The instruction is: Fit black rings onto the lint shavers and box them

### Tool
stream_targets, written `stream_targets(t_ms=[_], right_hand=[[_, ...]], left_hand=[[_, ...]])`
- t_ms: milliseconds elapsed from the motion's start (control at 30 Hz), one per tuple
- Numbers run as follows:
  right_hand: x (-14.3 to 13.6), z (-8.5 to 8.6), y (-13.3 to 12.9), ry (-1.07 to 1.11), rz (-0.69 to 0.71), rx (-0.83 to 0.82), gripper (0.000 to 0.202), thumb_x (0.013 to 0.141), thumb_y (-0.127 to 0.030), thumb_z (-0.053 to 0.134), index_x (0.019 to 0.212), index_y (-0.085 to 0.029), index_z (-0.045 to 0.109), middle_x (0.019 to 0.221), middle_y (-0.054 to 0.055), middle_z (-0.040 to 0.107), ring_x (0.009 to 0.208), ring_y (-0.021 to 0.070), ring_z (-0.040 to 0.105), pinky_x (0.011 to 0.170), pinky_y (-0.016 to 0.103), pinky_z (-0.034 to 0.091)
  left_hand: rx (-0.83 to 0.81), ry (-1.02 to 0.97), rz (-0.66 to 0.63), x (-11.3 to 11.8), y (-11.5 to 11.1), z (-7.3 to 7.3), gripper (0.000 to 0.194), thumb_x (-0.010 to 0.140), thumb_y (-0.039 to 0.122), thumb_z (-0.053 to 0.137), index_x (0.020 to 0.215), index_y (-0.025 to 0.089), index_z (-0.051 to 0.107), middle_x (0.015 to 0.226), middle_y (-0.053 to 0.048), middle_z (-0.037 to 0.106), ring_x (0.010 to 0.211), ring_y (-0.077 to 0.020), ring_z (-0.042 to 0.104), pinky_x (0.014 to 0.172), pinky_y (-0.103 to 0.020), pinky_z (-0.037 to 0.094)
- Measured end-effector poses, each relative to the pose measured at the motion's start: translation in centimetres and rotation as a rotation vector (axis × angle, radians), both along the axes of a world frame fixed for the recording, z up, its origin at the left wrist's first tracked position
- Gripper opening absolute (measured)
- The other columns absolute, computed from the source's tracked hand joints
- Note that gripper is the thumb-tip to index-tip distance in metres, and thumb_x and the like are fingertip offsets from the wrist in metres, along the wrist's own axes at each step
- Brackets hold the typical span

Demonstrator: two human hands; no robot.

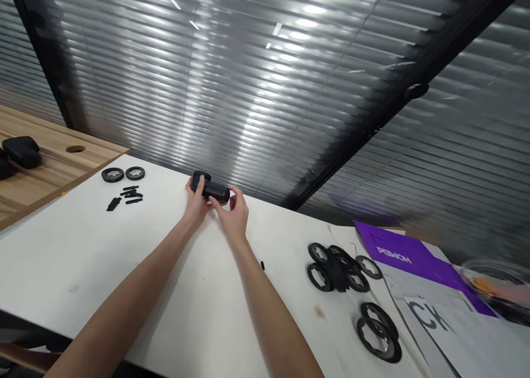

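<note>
Near the far edge of the white table (174,295), both hands hold a black object with a rounded, cylinder-like body (217,191) and a wider block at its left end. My left hand (197,201) is closed around the left part, its thumb lying on top. At the right end, my right hand (233,209) grips with thumb and fingers bent around the body. The object's underside is hidden by the fingers, and its exact kind cannot be told.
Two black rings (135,173) and several small black parts (131,194) lie at left. On the right are several black rings (318,277), a ring pair (379,334), and a purple-and-white printed package (418,256). A wooden table (49,146) adjoins; blinds behind glass (232,91) rise beyond.
</note>
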State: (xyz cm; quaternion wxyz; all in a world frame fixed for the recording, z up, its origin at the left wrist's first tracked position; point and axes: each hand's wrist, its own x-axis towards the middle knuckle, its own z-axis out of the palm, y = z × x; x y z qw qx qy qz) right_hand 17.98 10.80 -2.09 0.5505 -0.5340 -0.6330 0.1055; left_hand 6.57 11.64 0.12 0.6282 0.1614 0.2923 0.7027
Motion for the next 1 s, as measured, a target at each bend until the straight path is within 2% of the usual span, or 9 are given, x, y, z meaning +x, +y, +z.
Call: stream_targets(t_ms=[67, 133, 267, 400, 533, 667, 733, 867, 1000], right_hand=[[-0.2, 0.2, -0.1, -0.003, -0.042, -0.072, 0.067, 0.076, -0.073, 0.081, 0.118, -0.022, 0.069, 0.089, 0.003, 0.069, 0.076, 0.0221, 0.06, 0.074, 0.035, 0.053], [-0.2, 0.4, -0.2, 0.002, -0.074, -0.139, 0.069, 0.071, -0.078, 0.08, 0.111, -0.024, 0.066, 0.083, 0.002, 0.07, 0.075, 0.0237, 0.062, 0.071, 0.035, 0.051], [0.1, 0.5, -0.2, -0.022, -0.083, -0.214, 0.061, 0.073, -0.079, 0.076, 0.094, -0.027, 0.053, 0.079, 0.002, 0.07, 0.074, 0.0262, 0.066, 0.068, 0.033, 0.047], [0.4, 0.5, -0.2, -0.049, -0.037, -0.246, 0.055, 0.08, -0.078, 0.069, 0.088, -0.029, 0.045, 0.076, 0.001, 0.068, 0.07, 0.0249, 0.064, 0.065, 0.032, 0.043], [0.5, 0.5, 0.0, 0.043, 0.026, -0.257, 0.054, 0.081, -0.08, 0.068, 0.086, -0.029, 0.052, 0.07, -0.001, 0.065, 0.066, 0.0233, 0.062, 0.063, 0.032, 0.043], [0.6, 0.4, 0.5, 0.302, 0.124, -0.305, 0.061, 0.081, -0.084, 0.068, 0.094, -0.024, 0.067, 0.054, -0.005, 0.056, 0.051, 0.0196, 0.054, 0.055, 0.032, 0.044], [0.6, 0.4, 0.8, 0.392, 0.182, -0.331, 0.064, 0.079, -0.083, 0.071, 0.096, -0.021, 0.071, 0.05, -0.006, 0.053, 0.046, 0.0176, 0.05, 0.051, 0.032, 0.044], [0.6, 0.5, 1.0, 0.495, 0.228, -0.299, 0.068, 0.071, -0.081, 0.081, 0.1, -0.019, 0.076, 0.052, -0.004, 0.057, 0.044, 0.0159, 0.051, 0.047, 0.03, 0.042], [0.6, 0.6, 1.1, 0.565, 0.212, -0.231, 0.067, 0.074, -0.078, 0.081, 0.103, -0.018, 0.078, 0.057, -0.003, 0.061, 0.046, 0.0139, 0.049, 0.045, 0.029, 0.041]], left_hand=[[-0.01, 0.022, -0.018, -0.1, -0.2, 0.3, 0.034, 0.115, 0.045, 0.052, 0.146, 0.033, 0.043, 0.135, -0.008, 0.068, 0.095, -0.0208, 0.078, 0.083, -0.038, 0.071], [-0.02, 0.062, -0.043, -0.2, -0.2, 0.3, 0.034, 0.117, 0.045, 0.043, 0.149, 0.034, 0.045, 0.141, -0.009, 0.067, 0.098, -0.0211, 0.078, 0.082, -0.037, 0.07], [0.002, 0.205, -0.066, -0.3, 0.2, -0.4, 0.046, 0.113, 0.045, 0.056, 0.157, 0.035, 0.044, 0.146, -0.011, 0.066, 0.099, -0.0218, 0.078, 0.081, -0.035, 0.069], [0.043, 0.251, -0.069, -0.5, 0.6, -1.0, 0.055, 0.108, 0.05, 0.065, 0.157, 0.036, 0.045, 0.148, -0.012, 0.065, 0.095, -0.0214, 0.077, 0.08, -0.036, 0.068], [0.052, 0.218, -0.057, -0.8, 0.7, -0.9, 0.063, 0.104, 0.049, 0.073, 0.159, 0.037, 0.045, 0.143, -0.012, 0.067, 0.089, -0.0205, 0.078, 0.08, -0.036, 0.068], [0.056, 0.199, -0.039, -0.6, 0.5, -0.8, 0.086, 0.098, 0.036, 0.082, 0.168, 0.034, 0.031, 0.129, -0.012, 0.07, 0.081, -0.019, 0.077, 0.079, -0.037, 0.069], [0.026, 0.191, -0.006, -0.4, 0.6, -0.9, 0.092, 0.097, 0.033, 0.084, 0.169, 0.032, 0.027, 0.121, -0.011, 0.071, 0.076, -0.0184, 0.075, 0.076, -0.036, 0.068], [-0.005, 0.145, 0.061, -0.4, 0.9, -1.1, 0.084, 0.096, 0.037, 0.086, 0.162, 0.033, 0.035, 0.118, -0.009, 0.071, 0.071, -0.016, 0.073, 0.075, -0.035, 0.068], [-0.027, 0.065, 0.082, -0.6, 1.1, -1.2, 0.072, 0.098, 0.044, 0.083, 0.154, 0.034, 0.038, 0.124, -0.008, 0.071, 0.074, -0.0164, 0.076, 0.078, -0.036, 0.068]])
